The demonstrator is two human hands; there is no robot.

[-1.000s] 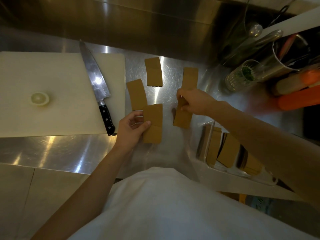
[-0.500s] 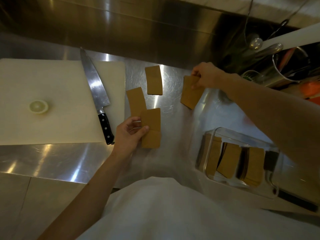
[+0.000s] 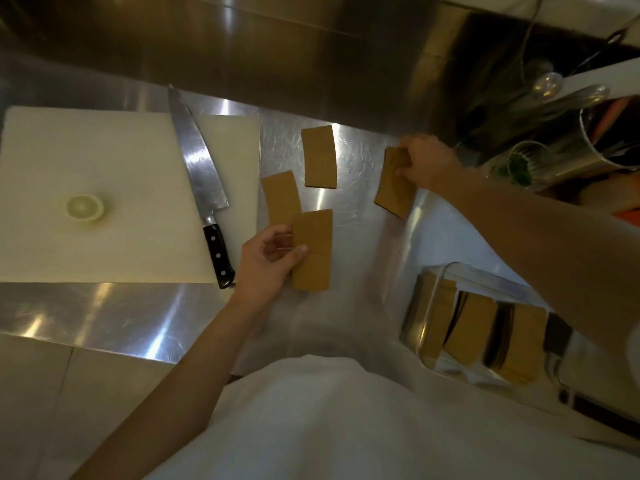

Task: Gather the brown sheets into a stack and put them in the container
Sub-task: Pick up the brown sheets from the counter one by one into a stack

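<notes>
Clear container [image 3: 440,299] nearest, right arm crossing it, holding upright brown sheets [image 3: 471,327], left hand [image 3: 266,265] pinching a sheet pair [image 3: 313,251] overlapping another sheet [image 3: 278,194], right hand [image 3: 427,161] gripping partly hidden far sheets [image 3: 393,192], lone sheet [image 3: 318,155] lying beyond.

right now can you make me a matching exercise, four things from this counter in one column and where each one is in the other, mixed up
Things:
1. knife
2. lemon half
3. clear container
4. brown sheet farthest back

Places:
A. lying loose on the steel counter, no hand on it
B. at the right, under the right forearm, with brown sheets standing in it
C. alone on the left part of the cutting board
D. lying diagonally across the cutting board, black handle toward the person

Pairs: 1-D, 2-C, 3-B, 4-A
</notes>
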